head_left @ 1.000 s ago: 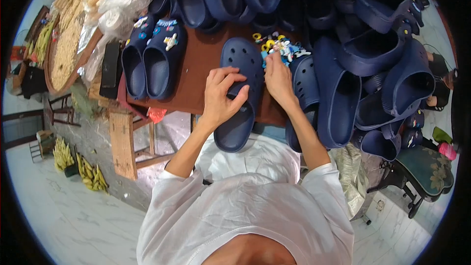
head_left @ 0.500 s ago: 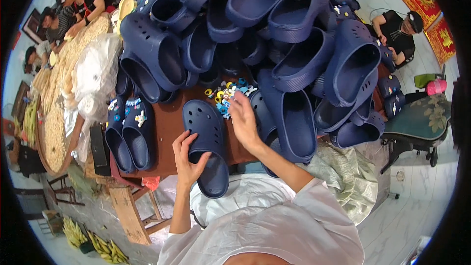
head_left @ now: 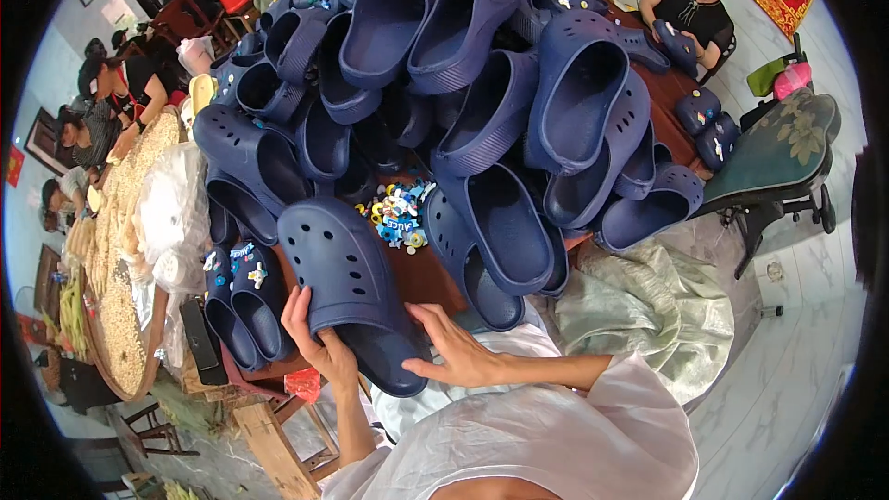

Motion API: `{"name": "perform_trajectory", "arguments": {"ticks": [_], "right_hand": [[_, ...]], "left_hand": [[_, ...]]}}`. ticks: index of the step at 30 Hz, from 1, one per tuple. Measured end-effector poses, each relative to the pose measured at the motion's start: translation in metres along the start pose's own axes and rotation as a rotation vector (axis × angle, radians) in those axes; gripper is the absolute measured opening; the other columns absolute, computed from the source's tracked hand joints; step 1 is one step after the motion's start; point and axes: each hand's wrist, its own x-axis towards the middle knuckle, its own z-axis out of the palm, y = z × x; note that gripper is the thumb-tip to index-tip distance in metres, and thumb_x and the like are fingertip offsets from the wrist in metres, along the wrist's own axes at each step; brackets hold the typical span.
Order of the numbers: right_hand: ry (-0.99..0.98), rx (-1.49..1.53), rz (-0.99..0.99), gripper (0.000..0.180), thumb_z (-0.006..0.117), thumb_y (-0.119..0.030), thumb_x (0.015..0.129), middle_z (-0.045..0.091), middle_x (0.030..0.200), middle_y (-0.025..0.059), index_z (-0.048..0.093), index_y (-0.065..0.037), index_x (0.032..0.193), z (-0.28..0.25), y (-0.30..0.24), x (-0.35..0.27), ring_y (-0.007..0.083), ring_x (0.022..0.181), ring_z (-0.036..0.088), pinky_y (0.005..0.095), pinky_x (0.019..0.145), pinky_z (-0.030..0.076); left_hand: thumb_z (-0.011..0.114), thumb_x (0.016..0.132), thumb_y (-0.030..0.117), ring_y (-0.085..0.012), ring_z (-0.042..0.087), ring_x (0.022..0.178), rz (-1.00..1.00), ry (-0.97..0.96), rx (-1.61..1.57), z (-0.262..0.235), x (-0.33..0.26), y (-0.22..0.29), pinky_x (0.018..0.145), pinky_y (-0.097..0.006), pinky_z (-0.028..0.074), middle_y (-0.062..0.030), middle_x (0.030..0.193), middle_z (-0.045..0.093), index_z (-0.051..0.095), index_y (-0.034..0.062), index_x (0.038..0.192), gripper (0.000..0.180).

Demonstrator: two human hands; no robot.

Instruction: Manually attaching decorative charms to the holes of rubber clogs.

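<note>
A dark blue clog [head_left: 341, 255] is tilted at the table's near edge, its holed toe pointing away from me. My left hand [head_left: 324, 352] is closed on its left side, with the thumb at the foot opening. At the right side near the heel, my right hand [head_left: 458, 347] takes hold, thumb over the rim and fingers along the outer side. Just beyond the clog lies a small heap of colourful shoe charms [head_left: 398, 213]. To the left stands a pair of blue clogs [head_left: 255, 301] with charms fitted on their toes.
A large pile of plain blue clogs [head_left: 500, 111] covers the brown table [head_left: 421, 276]. At left are a clear plastic bag [head_left: 174, 199] and a broad tray of pale kernels [head_left: 120, 315]. Another person [head_left: 690, 9] handles a clog at far right, near a green chair [head_left: 778, 157].
My right hand has come back from the charms to the clog's right side. The clog now appears larger and tilted, with my left hand still on it. The view has shifted.
</note>
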Motion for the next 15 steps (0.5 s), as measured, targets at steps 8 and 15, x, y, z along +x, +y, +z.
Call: {"name": "perform_trajectory", "arguments": {"ticks": [8,15], "right_hand": [[0.149,0.222,0.095,0.086,0.07,-0.024,0.088,0.049,0.134,0.0322,0.016,0.006,0.148,-0.044,-0.027,-0.022,0.0376,0.122,0.056,0.0423,0.102,0.045],[0.566,0.316,-0.156,0.083,0.062,-0.012,0.084,0.033,0.144,0.0208,0.011,0.004,0.148,-0.092,-0.018,-0.05,0.0271,0.134,0.037,0.0407,0.113,0.029]], "left_hand": [[0.052,0.095,0.025,-0.0334,0.047,0.127,0.225,-0.146,-0.187,0.021,0.056,0.082,0.108,-0.042,0.035,-0.0225,0.135,0.049,0.057,-0.0032,0.129,0.044],[0.057,0.09,0.017,-0.0327,0.054,0.121,0.447,-0.281,-0.36,0.061,0.13,0.107,0.101,-0.04,0.042,-0.0202,0.13,0.055,0.062,-0.0014,0.123,0.038]]}}
